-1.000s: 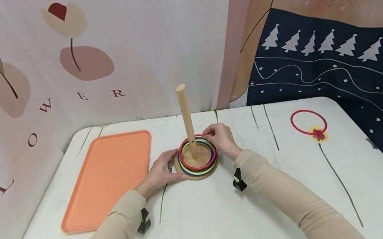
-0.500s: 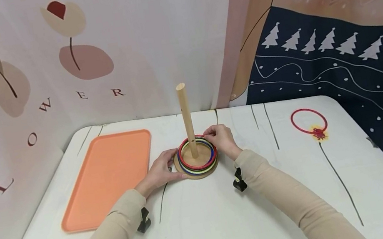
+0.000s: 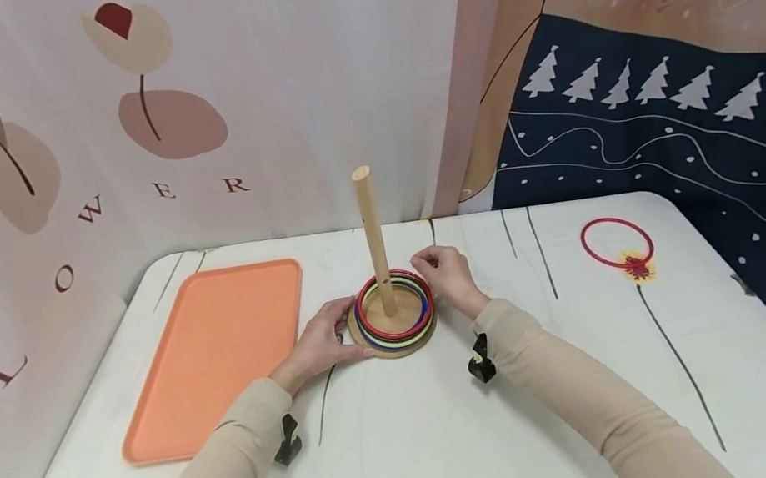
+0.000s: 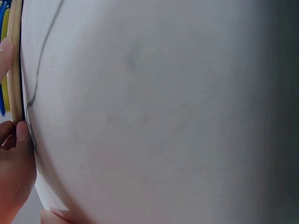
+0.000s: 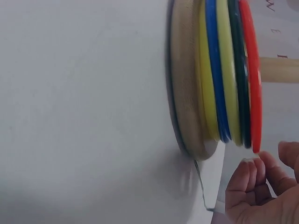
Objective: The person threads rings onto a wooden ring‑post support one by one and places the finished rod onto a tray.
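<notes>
A wooden peg [image 3: 371, 232] stands upright on a round wooden base [image 3: 399, 355] near the table's middle. Several coloured rings lie stacked around it: yellow, blue [image 5: 214, 70], pale yellow, dark green [image 5: 239, 74] and, topmost, a red ring [image 5: 254, 79]. My left hand [image 3: 322, 340] holds the base at its left side, thumb on the near edge; the left wrist view shows only part of that hand. My right hand [image 3: 449, 277] is at the stack's right rear, just off the red ring. Its fingers are loosely curled, thumb apart, with nothing between them.
An orange tray [image 3: 213, 360] lies on the left of the white-covered table [image 3: 419, 453]. Another red ring [image 3: 585, 249] lies at the far right, beside a printed flower. Printed cloths [image 3: 296, 84] hang behind the table.
My right hand has let go of the top red ring and drawn back slightly to the right. The left hand and the stack have stayed where they were.
</notes>
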Tool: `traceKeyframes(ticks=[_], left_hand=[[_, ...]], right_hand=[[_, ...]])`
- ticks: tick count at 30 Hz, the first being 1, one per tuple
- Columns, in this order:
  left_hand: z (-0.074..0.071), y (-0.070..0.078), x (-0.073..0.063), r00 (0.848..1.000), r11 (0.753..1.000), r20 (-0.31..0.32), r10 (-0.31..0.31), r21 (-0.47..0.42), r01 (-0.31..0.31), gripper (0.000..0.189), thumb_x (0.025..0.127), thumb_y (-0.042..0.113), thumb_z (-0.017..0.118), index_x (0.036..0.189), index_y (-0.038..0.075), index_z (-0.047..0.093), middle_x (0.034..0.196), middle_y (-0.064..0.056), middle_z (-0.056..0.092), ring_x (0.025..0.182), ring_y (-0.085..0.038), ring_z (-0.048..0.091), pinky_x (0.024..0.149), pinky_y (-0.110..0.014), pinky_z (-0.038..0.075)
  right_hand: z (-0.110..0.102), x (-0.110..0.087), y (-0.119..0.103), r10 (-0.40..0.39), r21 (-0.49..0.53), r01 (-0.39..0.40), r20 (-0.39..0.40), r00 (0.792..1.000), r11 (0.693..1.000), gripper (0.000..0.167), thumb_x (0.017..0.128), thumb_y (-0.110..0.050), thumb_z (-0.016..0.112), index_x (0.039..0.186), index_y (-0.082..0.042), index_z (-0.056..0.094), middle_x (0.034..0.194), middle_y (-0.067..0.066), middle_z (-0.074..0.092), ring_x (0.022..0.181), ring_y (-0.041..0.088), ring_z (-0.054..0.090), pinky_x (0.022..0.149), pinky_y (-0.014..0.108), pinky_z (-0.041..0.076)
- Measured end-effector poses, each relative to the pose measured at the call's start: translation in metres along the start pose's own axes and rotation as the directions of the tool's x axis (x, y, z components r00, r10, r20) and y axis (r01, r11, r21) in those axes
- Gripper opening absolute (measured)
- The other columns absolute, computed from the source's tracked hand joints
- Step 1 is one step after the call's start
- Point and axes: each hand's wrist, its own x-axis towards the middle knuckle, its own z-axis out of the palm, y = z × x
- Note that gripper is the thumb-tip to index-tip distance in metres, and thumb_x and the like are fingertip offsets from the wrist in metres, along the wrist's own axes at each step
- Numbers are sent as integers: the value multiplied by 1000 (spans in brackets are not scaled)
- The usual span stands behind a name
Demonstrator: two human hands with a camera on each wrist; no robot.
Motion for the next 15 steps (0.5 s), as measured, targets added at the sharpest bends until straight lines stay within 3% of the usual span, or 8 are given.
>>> traceKeyframes(ticks=[4, 9, 15], left_hand=[[0, 0, 0, 1000, 1000, -2, -11, 14, 11, 96, 65, 26, 87, 142, -1, 35, 144, -18, 37, 129, -30, 43, 108, -37, 42], [1, 0, 0, 1000, 1000, -8, 8, 18, -8, 95, 66, 26, 86, 142, -2, 36, 143, -20, 38, 128, -31, 43, 107, -39, 42], [0, 0, 0, 1000, 1000, -2, -3, 1, 3, 96, 66, 25, 86, 143, -1, 35, 144, -19, 37, 128, -31, 43, 108, -39, 41]], right_hand=[[-14, 1, 6, 36, 149, -32, -26, 999, 988, 26, 96, -21, 54, 109, -2, 66, 94, 13, 63, 77, 14, 57, 63, 20, 55], [-40, 4, 18, 71, 337, -47, -59, 996, 940, 31, 97, -15, 53, 122, 2, 58, 108, 16, 61, 88, 11, 58, 75, 20, 58], [-81, 6, 38, 133, 465, -45, -158, 978, 884, 34, 95, -7, 53, 128, 4, 53, 99, 4, 56, 83, 2, 54, 77, 14, 56]])
